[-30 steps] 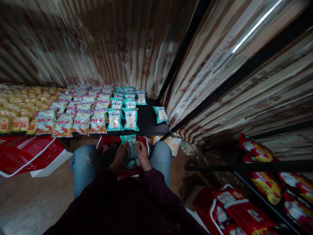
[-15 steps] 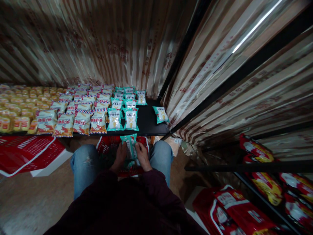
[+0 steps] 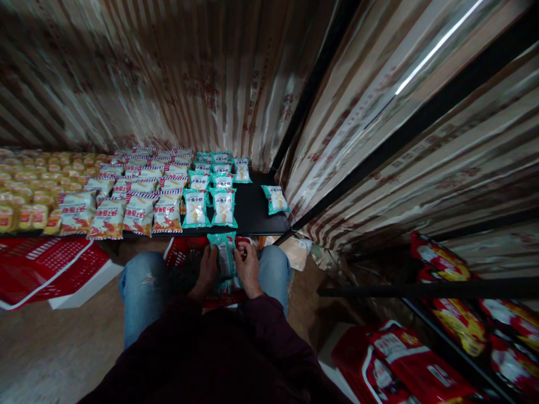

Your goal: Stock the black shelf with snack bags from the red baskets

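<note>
A teal-and-white snack bag (image 3: pixel 226 255) is held upright over a red basket between my knees, its back side towards me. My left hand (image 3: pixel 206 269) grips the bag along its left edge. On the other side, my right hand (image 3: pixel 247 266) has its fingers curled in a pinch at the bag's right edge; its fingertips are partly hidden. More teal packaging shows below, inside the red basket (image 3: pixel 177 252). Directly ahead, matching teal snack bags (image 3: pixel 224 207) stand in rows on a black shelf (image 3: pixel 251 216).
Orange-and-white snack bags (image 3: pixel 138 213) fill the shelf's middle, with small yellow packs (image 3: pixel 33 216) further left. One teal bag (image 3: pixel 275 200) leans alone near the right post. A red basket (image 3: pixel 50 269) sits at lower left. Red bags (image 3: pixel 421 359) and a black rail (image 3: pixel 421 287) are at right.
My right hand's fingers have curled and drawn back slightly from the bag's face. My left hand keeps its hold. The view has shifted slightly.
</note>
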{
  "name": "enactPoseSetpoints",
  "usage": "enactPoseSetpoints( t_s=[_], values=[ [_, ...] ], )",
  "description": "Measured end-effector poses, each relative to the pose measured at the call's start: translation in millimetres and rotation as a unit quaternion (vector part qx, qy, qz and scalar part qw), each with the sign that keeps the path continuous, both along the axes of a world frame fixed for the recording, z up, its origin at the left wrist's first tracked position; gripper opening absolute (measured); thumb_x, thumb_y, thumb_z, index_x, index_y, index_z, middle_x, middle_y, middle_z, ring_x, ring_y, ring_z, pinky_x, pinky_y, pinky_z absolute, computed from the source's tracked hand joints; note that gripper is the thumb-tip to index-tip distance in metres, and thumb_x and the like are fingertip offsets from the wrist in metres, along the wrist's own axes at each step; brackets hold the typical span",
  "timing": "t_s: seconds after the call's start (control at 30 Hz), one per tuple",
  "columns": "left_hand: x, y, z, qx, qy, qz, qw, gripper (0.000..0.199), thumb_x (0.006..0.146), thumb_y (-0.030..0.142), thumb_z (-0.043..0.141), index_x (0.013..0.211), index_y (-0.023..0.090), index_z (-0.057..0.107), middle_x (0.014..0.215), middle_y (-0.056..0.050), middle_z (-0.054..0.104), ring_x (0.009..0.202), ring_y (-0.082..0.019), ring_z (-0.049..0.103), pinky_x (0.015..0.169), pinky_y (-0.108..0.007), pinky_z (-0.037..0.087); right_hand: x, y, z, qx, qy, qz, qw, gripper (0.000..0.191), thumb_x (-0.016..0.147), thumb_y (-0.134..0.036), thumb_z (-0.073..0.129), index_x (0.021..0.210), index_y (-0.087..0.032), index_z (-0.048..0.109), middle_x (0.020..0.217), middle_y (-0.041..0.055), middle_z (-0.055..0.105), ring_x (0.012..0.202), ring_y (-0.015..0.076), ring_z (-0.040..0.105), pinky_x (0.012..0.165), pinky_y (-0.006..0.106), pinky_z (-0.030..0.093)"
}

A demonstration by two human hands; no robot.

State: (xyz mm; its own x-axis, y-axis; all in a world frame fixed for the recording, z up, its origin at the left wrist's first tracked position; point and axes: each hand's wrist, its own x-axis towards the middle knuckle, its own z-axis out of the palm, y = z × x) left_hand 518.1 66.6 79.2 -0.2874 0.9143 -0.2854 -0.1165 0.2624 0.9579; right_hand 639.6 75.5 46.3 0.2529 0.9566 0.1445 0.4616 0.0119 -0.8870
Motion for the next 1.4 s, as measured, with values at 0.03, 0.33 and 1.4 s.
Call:
enactPoseSetpoints(
  t_s=[0.03, 0.33, 1.4],
  values=[
    [-0.2, -0.4, -0.8, -0.001, 0.009, -0.002, 1.000, 0.036, 0.087, 0.048, 0.047, 0.093, 0.014, 0.059, 0.085, -0.008, 0.066, 0.081, -0.020, 0.061, 0.077, -0.034, 0.050, 0.1, 0.2, 1.0, 0.015, -0.013, 0.009, 1.000, 0.021, 0.082, -0.031, 0.053, 0.096, -0.018, 0.063, 0.088, 0.0042, 0.063, 0.076, 0.0158, 0.057, 0.075, 0.028, 0.046],
    [-6.3, 3.0, -4.1, 0.027, 0.084, -0.026, 0.996, 0.036, 0.092, 0.040, 0.038, 0.113, 0.016, 0.055, 0.108, -0.010, 0.065, 0.099, -0.021, 0.060, 0.090, -0.036, 0.045, -2.6, -3.1, 14.8, -0.009, 0.036, 0.058, 0.998, 0.033, 0.092, -0.038, 0.040, 0.105, -0.019, 0.063, 0.104, 0.0078, 0.067, 0.098, 0.0197, 0.061, 0.087, 0.032, 0.045],
    [12.3, 0.2, 0.0, 0.051, 0.121, -0.084, 0.988, 0.042, 0.087, 0.044, 0.049, 0.119, 0.017, 0.054, 0.117, -0.011, 0.064, 0.109, -0.022, 0.059, 0.098, -0.039, 0.043, 17.9, 1.3, 24.2, -0.072, 0.270, 0.094, 0.956, 0.054, 0.085, -0.058, 0.052, 0.121, -0.018, 0.057, 0.110, 0.0091, 0.068, 0.108, 0.0243, 0.060, 0.090, 0.036, 0.049]
  ],
)
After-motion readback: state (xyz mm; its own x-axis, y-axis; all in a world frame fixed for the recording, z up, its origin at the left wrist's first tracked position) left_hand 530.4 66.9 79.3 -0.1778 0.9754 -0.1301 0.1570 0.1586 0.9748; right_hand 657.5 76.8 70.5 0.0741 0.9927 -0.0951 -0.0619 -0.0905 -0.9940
